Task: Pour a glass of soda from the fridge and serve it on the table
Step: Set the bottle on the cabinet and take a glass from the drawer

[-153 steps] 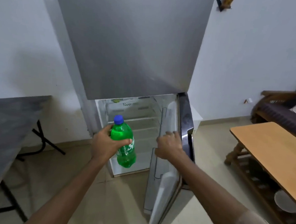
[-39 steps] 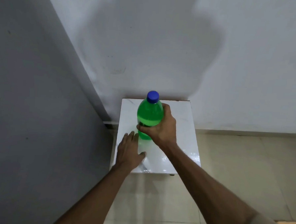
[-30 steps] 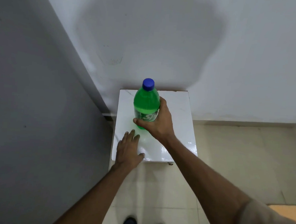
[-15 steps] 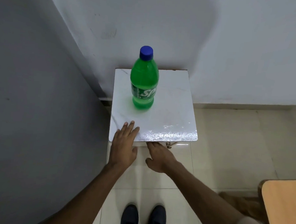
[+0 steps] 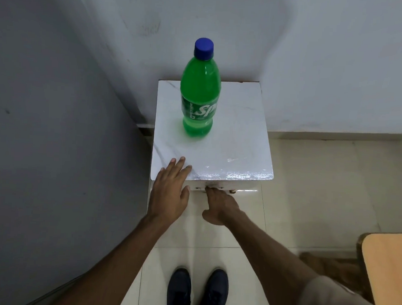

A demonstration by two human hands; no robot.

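Note:
A green soda bottle (image 5: 199, 101) with a blue cap (image 5: 204, 48) stands upright and capped on the far left part of a small white marble-topped stand (image 5: 238, 140) against the wall. Nothing holds it. My left hand (image 5: 170, 192) lies flat with fingers apart, its fingertips on the stand's near left corner. My right hand (image 5: 220, 206) reaches to the stand's front face just below the top edge. Its fingertips are tucked under the lip and hidden, and its thumb is spread out. No glass is in view.
The grey side of the fridge (image 5: 56, 144) fills the left, close beside the stand. A wooden table corner (image 5: 389, 267) shows at the lower right. My shoes (image 5: 197, 289) stand on the pale tiled floor before the stand.
My right hand set the bottle on the stand, let go, and dropped to the stand's front edge. Over the last half second, both hands have barely moved.

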